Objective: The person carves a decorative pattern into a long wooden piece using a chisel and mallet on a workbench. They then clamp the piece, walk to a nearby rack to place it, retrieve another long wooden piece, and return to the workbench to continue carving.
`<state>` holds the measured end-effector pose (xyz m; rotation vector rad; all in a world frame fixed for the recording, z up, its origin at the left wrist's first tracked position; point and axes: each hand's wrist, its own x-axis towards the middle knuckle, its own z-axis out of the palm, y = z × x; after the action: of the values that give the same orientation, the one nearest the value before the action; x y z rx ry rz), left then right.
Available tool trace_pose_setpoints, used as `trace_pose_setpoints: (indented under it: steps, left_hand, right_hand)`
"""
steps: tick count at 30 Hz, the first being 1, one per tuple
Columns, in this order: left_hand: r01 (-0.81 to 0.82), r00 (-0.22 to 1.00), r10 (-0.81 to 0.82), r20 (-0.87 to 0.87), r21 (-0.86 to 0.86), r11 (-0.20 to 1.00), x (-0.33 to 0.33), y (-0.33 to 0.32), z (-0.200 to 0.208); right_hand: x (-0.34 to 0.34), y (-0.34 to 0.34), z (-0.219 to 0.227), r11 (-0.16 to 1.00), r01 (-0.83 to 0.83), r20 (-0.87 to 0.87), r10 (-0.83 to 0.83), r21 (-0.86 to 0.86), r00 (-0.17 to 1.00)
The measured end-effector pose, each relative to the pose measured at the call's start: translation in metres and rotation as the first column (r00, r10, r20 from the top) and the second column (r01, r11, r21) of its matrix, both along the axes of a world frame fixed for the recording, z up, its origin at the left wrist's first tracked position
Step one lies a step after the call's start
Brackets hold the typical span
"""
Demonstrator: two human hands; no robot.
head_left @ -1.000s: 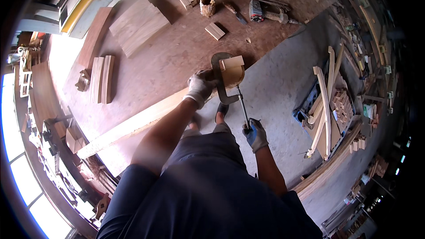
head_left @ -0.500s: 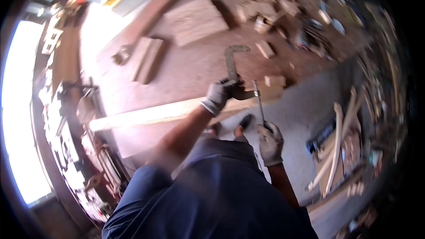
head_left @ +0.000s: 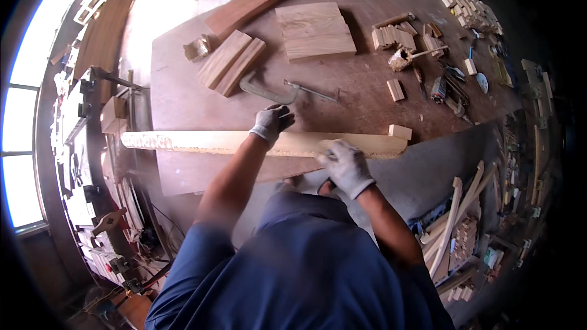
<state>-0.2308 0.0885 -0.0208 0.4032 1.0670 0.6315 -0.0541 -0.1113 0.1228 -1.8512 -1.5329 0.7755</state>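
Note:
A metal C-clamp [head_left: 263, 92] lies on the workbench [head_left: 202, 119], its long screw pointing right. Just on the near side of its frame is my left hand [head_left: 269, 123], in a pale glove with dark fingertips. Its fingers look loosely apart, with nothing seen between them. A long pale wooden board [head_left: 226, 142] runs across the bench's near edge, with my left wrist over it. Over the right half of this board is my gloved right hand [head_left: 347, 168], fingers pointing left and bent. They are blurred, so their hold on the board cannot be made out.
A small wood block [head_left: 400, 131] sits at the board's right end. Beyond the clamp lie two narrow planks [head_left: 232, 64], a wide wooden panel [head_left: 315, 30] and a reddish plank [head_left: 247, 6]. Several blocks, a brush pot [head_left: 400, 60] and hand tools stand at the right.
The clamp, held in my left hand with its screw by my right hand, now rests on the bench. My right hand has moved up and left over the board. The view has shifted.

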Motion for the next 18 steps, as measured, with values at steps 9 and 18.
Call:
trace_pose_setpoints:
  steps: [9,18]
  left_hand:
    - [0.488,0.684,0.070,-0.726,0.527,0.696,-0.075,-0.084,0.028]
    - [0.852,0.348,0.273,-0.897,0.424,0.308,-0.085,-0.112,0.038]
  right_hand:
    - [-0.057,0.010,0.224,0.566,-0.314,0.031,0.452,0.762,0.891]
    - [-0.056,0.007,0.254,0.491,-0.381,0.142,0.456,0.783,0.878]
